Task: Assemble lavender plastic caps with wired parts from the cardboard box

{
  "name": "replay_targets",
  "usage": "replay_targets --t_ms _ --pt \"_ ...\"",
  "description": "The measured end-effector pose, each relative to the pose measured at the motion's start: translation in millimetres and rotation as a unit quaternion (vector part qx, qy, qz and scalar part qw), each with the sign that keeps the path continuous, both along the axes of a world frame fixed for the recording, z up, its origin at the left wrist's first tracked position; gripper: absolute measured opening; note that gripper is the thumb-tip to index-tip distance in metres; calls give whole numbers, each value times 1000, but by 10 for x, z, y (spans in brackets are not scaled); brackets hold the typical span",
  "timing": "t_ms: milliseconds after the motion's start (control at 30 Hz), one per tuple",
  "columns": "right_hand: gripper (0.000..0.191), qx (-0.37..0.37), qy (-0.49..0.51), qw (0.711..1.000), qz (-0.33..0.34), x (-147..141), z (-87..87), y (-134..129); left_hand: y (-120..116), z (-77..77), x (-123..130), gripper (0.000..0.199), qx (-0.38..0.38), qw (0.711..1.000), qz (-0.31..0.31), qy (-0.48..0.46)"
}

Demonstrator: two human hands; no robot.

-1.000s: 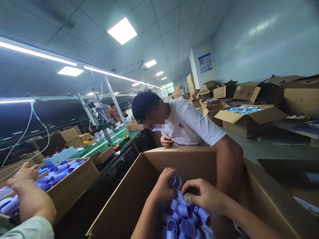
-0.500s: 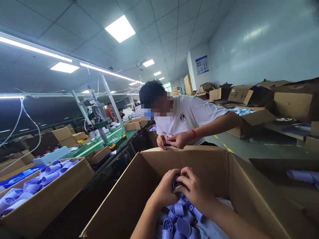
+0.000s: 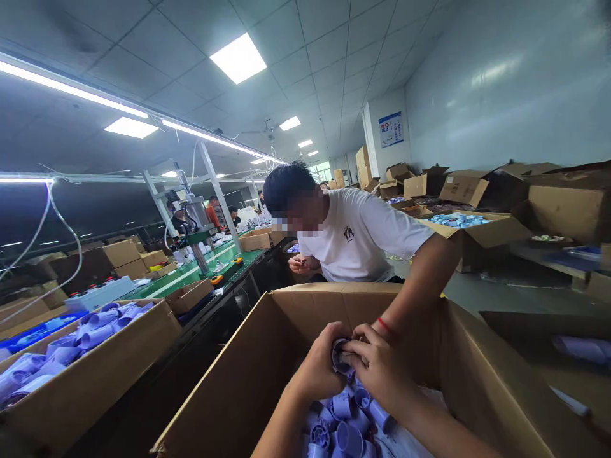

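My left hand [image 3: 321, 364] is wrapped round a purple plastic cylindrical part [image 3: 340, 357], its open round end facing me. The fingers of my right hand [image 3: 377, 366] reach into that opening; what they grip inside is too small and dark to make out. Both hands are above a large cardboard box [image 3: 229, 375]. Below them lies a heap of purple plastic cylinders [image 3: 349, 436], one with a spoked round end, beside a white sheet [image 3: 405, 439].
Across the box sits a co-worker in a white shirt [image 3: 356, 235], one arm reaching into the box behind my right hand. At left, a carton [image 3: 109, 362] of purple cylinders stands beside a green workbench [image 3: 233, 270]. A box of light blue parts [image 3: 458, 219] is at right.
The co-worker's arm with the red band has come down into the box. My hands have stayed over the heap, and the cylinder's round opening shows more clearly.
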State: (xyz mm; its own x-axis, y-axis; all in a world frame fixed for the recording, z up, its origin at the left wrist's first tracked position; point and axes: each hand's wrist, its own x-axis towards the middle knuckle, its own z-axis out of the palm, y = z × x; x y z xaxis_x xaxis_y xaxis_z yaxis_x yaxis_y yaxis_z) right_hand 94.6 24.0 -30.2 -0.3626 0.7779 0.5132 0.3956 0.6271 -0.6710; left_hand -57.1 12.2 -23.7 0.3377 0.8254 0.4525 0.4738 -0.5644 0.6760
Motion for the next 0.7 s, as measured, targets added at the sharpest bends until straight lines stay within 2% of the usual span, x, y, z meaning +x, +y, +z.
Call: replay_targets --t_ms 100,233,400,500,600,700 --pt "18 -38 53 998 -14 -38 -38 -2 4 -22 9 58 -1 1000 5 6" --pt "18 -48 78 993 -75 -62 -78 -4 -34 -1 34 57 9 999 10 47" --pt "24 -69 35 994 -81 4 -30 -8 -102 85 112 58 -10 995 -2 104" --pt "26 -58 -16 994 -93 17 -28 -29 -126 93 156 60 -37 991 16 131" --pt "37 -39 -52 993 -103 -16 -91 -47 -132 28 166 66 -62 988 30 139" --pt "64 -10 -51 994 -95 -63 -174 -50 -117 -75 148 85 -72 990 -13 124"
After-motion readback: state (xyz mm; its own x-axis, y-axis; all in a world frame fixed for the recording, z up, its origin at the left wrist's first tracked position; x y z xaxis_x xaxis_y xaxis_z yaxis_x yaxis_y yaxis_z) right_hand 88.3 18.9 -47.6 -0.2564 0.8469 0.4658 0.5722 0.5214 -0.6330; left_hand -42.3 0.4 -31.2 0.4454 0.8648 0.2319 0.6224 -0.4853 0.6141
